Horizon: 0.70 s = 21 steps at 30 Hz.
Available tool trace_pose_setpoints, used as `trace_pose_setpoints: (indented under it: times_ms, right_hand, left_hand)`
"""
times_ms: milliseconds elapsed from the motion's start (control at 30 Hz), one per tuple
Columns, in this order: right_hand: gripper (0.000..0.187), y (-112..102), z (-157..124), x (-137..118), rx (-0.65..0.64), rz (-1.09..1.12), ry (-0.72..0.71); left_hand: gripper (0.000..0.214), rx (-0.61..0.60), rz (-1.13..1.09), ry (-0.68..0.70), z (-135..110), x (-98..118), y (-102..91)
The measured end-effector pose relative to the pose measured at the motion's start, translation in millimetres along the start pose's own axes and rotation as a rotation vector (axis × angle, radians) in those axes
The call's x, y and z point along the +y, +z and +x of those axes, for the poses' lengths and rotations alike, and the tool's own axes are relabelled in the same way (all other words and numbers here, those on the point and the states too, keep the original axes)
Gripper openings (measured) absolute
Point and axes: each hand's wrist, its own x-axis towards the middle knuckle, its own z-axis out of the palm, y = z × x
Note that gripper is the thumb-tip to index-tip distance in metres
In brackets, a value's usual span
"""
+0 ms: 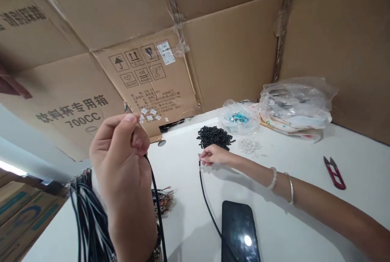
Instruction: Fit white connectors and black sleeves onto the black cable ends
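My left hand point(122, 160) is raised close to the camera, its fingers pinched shut on one end of a thin black cord point(157, 201). The cord drops from that pinch past my wrist, then runs across the white table point(298, 217) to my right hand point(213, 155). My right hand is stretched out far ahead, fingers pinched on the cord's other end, which bears a small metal tip. It rests just in front of a pile of small black tube pieces point(215, 137). A bracelet and a bangle ring my right wrist.
A bundle of black cords point(88, 213) hangs at the table's left edge. A dark phone point(239, 231) lies near me. Red thread snips point(334, 172) lie at the right. Small white bits point(249, 146), plastic bags point(294, 103) and cardboard box walls point(231, 50) stand behind.
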Motion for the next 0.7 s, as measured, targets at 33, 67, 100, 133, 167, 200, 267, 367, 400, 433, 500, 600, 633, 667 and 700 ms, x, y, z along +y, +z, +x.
trace_pose_setpoints:
  times_ms: [33,67,100,133,167,200,267,367,400,433,500,600,633,667,700]
  right_hand:
    - [0.015,3,3,7,0.032,-0.04,0.007]
    - [0.015,6,5,14,0.071,-0.081,0.001]
    - [0.016,10,8,18,0.111,-0.125,-0.019]
    - [0.016,13,10,22,0.144,-0.172,-0.051]
    - [0.015,17,12,23,0.165,-0.223,-0.094]
    - [0.015,20,13,24,0.168,-0.275,-0.143]
    - [0.012,26,15,26,0.134,-0.371,-0.239]
    - [0.009,33,16,32,0.084,-0.475,-0.335]
    - [0.009,35,16,34,0.089,-0.499,-0.355]
    - [0.008,36,17,35,0.106,-0.518,-0.375]
    - [0.009,36,18,31,0.164,-0.545,-0.425]
    - [0.016,34,17,4,0.305,-0.557,-0.565]
    - [0.017,33,14,-11,0.363,-0.556,-0.635]
    - [0.018,32,11,-28,0.42,-0.556,-0.718]
    - [0.018,32,6,-46,0.47,-0.557,-0.808]
  left_hand:
    - [0.016,0.004,0.009,-0.004,0,-2,0.8]
    - [0.018,0.013,0.019,-0.012,0,-5,2.0]
    - [0.018,0.028,0.028,-0.018,0,-8,3.4]
    - [0.018,0.043,0.034,-0.021,0,-11,4.7]
    - [0.017,0.056,0.036,-0.02,0,-15,5.9]
    - [0.017,0.067,0.033,-0.018,1,-18,6.7]
    - [0.017,0.075,0.022,-0.02,3,-23,6.6]
    - [0.014,0.082,-0.003,-0.032,7,-28,3.3]
    - [0.012,0.086,-0.015,-0.035,8,-29,2.0]
    - [0.01,0.088,-0.027,-0.037,9,-29,0.9]
    - [0.007,0.086,-0.043,-0.058,10,-29,-0.4]
    - [0.009,0.085,-0.062,-0.091,10,-28,0.1]
    - [0.01,0.09,-0.067,-0.099,9,-28,0.4]
    - [0.011,0.095,-0.065,-0.104,9,-29,0.6]
    - [0.011,0.1,-0.056,-0.106,8,-29,0.7]
